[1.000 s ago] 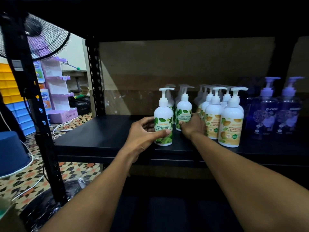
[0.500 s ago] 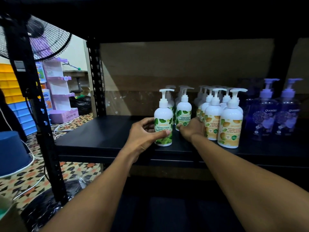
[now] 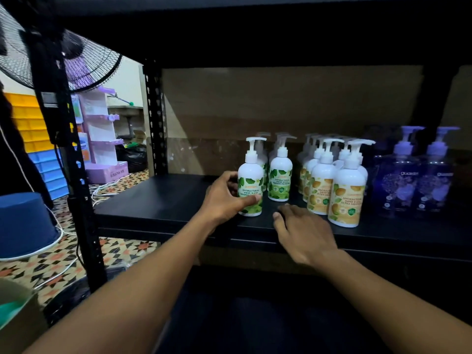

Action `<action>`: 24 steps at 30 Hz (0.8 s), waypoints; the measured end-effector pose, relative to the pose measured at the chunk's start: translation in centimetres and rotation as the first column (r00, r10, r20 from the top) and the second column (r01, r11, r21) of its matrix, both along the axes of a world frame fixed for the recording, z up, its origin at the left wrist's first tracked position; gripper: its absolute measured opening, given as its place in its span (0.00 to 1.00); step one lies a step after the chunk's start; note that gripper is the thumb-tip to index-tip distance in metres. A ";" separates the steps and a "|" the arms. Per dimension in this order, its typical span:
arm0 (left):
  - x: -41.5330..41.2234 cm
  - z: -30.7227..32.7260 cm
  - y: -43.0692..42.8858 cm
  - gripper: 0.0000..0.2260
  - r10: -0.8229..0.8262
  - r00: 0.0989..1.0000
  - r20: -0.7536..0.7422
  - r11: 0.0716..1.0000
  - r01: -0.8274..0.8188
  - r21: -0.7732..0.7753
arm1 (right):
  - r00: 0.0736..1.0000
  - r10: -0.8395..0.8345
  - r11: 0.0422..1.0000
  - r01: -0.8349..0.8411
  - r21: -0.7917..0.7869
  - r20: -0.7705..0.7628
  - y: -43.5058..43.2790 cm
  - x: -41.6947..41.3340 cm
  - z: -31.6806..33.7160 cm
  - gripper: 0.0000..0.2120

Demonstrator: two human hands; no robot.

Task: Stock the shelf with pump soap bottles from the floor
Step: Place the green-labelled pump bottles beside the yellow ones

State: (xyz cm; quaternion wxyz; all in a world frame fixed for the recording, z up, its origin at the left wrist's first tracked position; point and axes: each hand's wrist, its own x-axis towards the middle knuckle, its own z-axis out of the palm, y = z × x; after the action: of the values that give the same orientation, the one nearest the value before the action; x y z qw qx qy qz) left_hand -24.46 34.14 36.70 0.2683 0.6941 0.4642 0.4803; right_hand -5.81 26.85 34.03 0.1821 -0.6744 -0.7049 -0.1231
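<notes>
My black shelf (image 3: pixel 158 200) bears green-label bottles (image 3: pixel 279 180), the front one gripped by my left hand (image 3: pixel 224 200); orange-label bottles (image 3: pixel 346 190) stand just right of my right hand (image 3: pixel 304 233), purple bottles (image 3: pixel 398 185) farther right.

One wide-angle camera, worn on the head, faces forward and slightly down onto the black metal shelf board (image 3: pixel 158 200) from close by, with the patterned tiled floor (image 3: pixel 51 264) at lower left.

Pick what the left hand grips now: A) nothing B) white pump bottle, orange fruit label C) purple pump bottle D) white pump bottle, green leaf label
D: the left hand curls round the front white pump bottle with green leaf label; the right hand holds nothing.
</notes>
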 end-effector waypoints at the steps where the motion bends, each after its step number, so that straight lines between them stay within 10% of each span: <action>1: 0.1 0.4 0.5 0.29 0.008 1.000 -0.028 1.000 -0.008 -0.008 | 0.999 -0.032 0.999 0.031 0.039 0.022 -0.1 -0.3 -0.2 0.23; 8: 2.9 0.0 5.6 0.26 0.065 0.992 0.104 0.994 -0.055 -0.097 | 0.989 -0.136 0.978 0.124 0.168 0.063 1.1 -0.9 -1.4 0.35; 24: 3.9 -2.0 10.2 0.33 0.099 0.987 0.129 0.992 -0.088 -0.086 | 0.981 -0.176 0.966 0.157 0.206 0.077 0.8 -1.3 -2.0 0.27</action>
State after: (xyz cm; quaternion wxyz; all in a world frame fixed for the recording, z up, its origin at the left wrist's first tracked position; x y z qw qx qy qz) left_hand -20.55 44.32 34.66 0.3035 0.6266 0.4963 0.5186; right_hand -7.12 27.68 31.99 0.2041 -0.7031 -0.6376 -0.2398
